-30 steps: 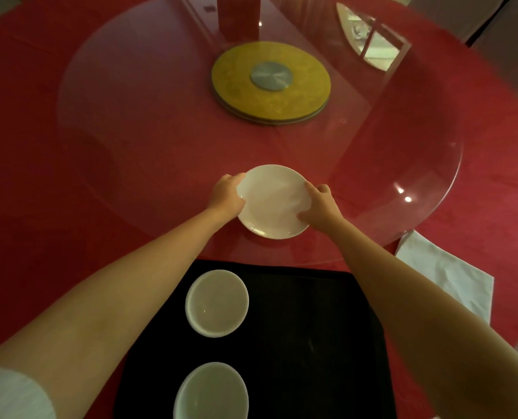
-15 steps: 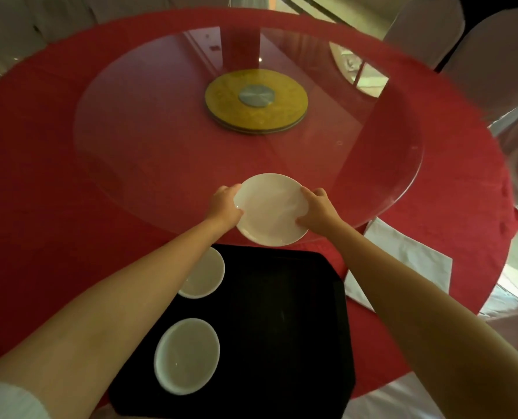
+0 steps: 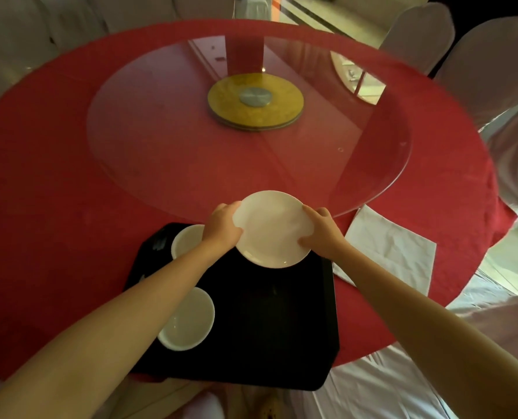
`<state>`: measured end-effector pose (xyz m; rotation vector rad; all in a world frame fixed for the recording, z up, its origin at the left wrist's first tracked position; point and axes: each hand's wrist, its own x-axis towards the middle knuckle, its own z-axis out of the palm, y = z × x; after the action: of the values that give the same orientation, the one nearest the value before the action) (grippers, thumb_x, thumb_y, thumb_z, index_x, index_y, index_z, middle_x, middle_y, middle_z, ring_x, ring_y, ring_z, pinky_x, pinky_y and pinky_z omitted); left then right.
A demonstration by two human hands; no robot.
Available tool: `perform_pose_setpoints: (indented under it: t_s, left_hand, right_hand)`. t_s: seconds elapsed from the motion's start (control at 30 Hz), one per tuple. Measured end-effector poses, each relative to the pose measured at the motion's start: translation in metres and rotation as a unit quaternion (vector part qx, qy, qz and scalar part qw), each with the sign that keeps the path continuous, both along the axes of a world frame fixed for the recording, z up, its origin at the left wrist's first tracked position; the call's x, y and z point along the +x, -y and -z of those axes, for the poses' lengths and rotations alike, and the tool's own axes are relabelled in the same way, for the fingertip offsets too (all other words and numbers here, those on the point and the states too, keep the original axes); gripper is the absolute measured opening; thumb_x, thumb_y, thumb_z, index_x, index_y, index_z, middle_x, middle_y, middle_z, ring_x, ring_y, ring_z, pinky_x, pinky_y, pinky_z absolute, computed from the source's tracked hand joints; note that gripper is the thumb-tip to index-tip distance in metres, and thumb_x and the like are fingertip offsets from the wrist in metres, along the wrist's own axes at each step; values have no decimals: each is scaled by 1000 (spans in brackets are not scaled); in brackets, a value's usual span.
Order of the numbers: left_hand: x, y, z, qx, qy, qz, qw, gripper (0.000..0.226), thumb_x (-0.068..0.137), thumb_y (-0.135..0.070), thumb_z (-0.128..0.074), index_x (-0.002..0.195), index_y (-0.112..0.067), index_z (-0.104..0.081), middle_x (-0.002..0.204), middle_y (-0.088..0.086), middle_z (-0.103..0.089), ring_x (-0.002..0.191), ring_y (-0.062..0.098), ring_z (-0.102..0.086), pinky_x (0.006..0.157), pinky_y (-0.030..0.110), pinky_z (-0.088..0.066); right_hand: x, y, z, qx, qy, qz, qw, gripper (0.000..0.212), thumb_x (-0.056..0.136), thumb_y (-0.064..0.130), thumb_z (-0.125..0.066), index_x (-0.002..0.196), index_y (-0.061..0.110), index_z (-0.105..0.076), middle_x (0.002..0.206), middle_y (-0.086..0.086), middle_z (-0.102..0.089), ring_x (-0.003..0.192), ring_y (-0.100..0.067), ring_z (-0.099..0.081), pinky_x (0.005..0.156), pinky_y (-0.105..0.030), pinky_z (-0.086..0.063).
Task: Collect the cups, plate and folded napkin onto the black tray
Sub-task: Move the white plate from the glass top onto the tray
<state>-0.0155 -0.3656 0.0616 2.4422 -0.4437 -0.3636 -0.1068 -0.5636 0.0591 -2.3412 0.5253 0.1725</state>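
Observation:
A white plate [image 3: 272, 229] is held by both hands, over the far edge of the black tray [image 3: 269, 322]. My left hand [image 3: 223, 226] grips its left rim and my right hand [image 3: 322, 232] grips its right rim. Two white cups stand on the tray's left side: the far cup [image 3: 185, 240] is partly hidden behind my left wrist, the near cup [image 3: 191, 320] is partly covered by my left forearm. The folded white napkin [image 3: 387, 246] lies on the red tablecloth just right of the tray.
A round glass turntable [image 3: 160, 146] with a gold hub [image 3: 256, 101] covers the table's middle. The red cloth [image 3: 39, 192] ends at the table edge near me. White-covered chairs [image 3: 493, 71] stand around the far and right sides.
Both hands have drawn the plate towards me, off the glass turntable and over the tray's far edge. The view has pulled back, showing more of the table.

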Motion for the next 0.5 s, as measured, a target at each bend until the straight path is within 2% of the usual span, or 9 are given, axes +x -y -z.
perform_pose_setpoints:
  t_s: [0.2,0.33,0.5]
  left_hand:
    - [-31,-17,12,0,-12,3,1000,63,81,-5,-59,139,-17,-37,130,13,-48,115,30,-50,93,37,-43]
    - [-50,-27,21,-27,-7,11,1000,61,78,-3,-60,135,-18,-42,119,12,-55,108,28,-53,90,39,-47]
    - [-66,-34,36,-19,-27,21,999,61,77,-4,-61,134,-17,-43,116,13,-53,105,28,-52,86,34,-44]
  right_hand:
    - [-30,-11,12,17,-3,-2,1000,79,78,5,-65,145,17,-24,138,-6,-31,120,-21,-39,87,-19,-35]
    - [-47,-16,22,29,-5,-8,1000,77,78,2,-60,144,22,-25,135,-3,-33,107,-12,-37,82,-21,-39]
    - [-64,-18,38,36,-26,-25,999,76,79,2,-60,144,22,-26,139,-5,-31,120,-23,-41,90,-27,-43]
